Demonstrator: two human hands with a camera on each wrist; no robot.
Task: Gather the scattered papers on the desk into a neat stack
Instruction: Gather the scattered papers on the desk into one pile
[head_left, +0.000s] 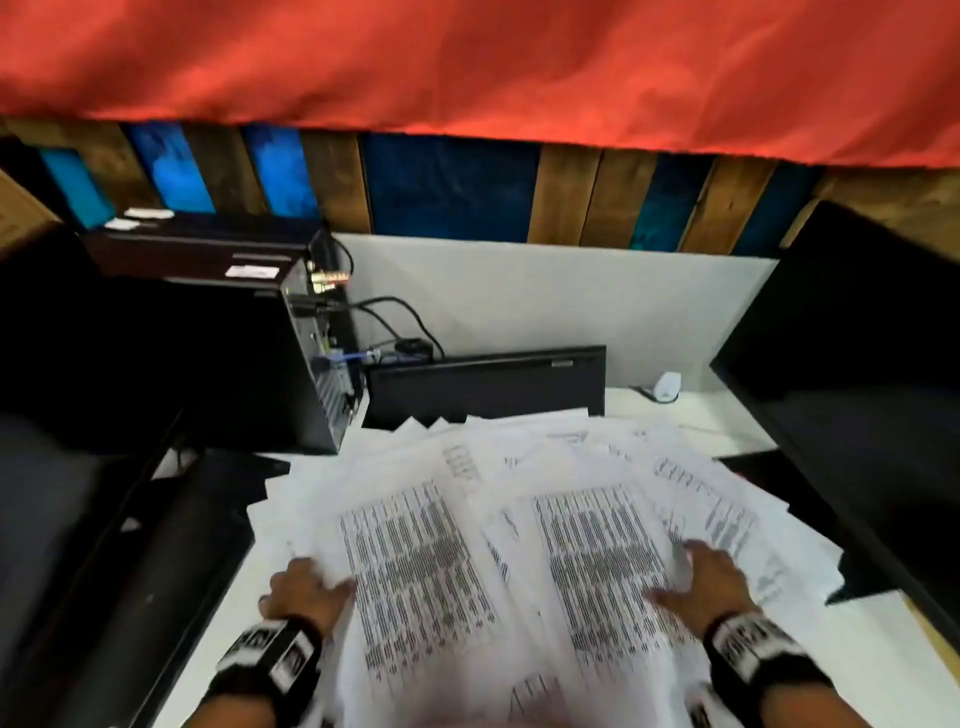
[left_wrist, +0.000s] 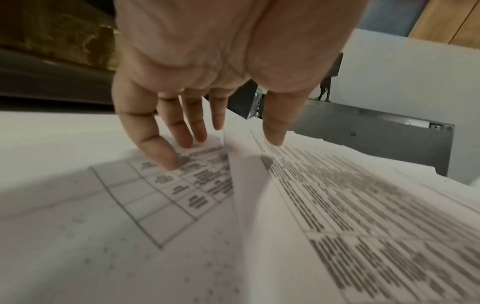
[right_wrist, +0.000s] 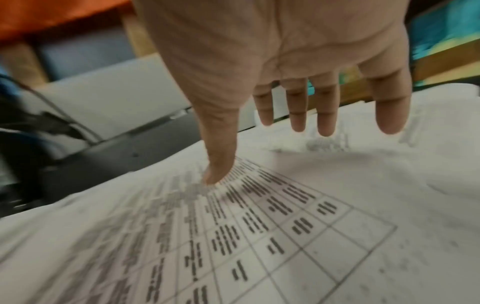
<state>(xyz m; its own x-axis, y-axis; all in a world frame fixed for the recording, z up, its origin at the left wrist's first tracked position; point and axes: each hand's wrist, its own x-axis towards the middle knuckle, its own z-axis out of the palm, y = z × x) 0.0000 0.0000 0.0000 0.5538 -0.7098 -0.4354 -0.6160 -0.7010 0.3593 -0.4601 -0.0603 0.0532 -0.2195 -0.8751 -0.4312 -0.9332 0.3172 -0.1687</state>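
Your left hand (head_left: 304, 584) and right hand (head_left: 709, 579) are flanking the papers (head_left: 498, 519), fingers (right_wrist: 326, 115) spread wide, gathering; next, sweep inward together.

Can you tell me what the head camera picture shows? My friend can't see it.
Two hands, the left hand and the right hand, rest with spread fingers on a messy fan of printed papers on a white desk. Behind the papers stands a black keyboard, with a computer tower to its left.

Wood-and-blue plank wall (head_left: 447, 187); red cloth (head_left: 467, 62) above.
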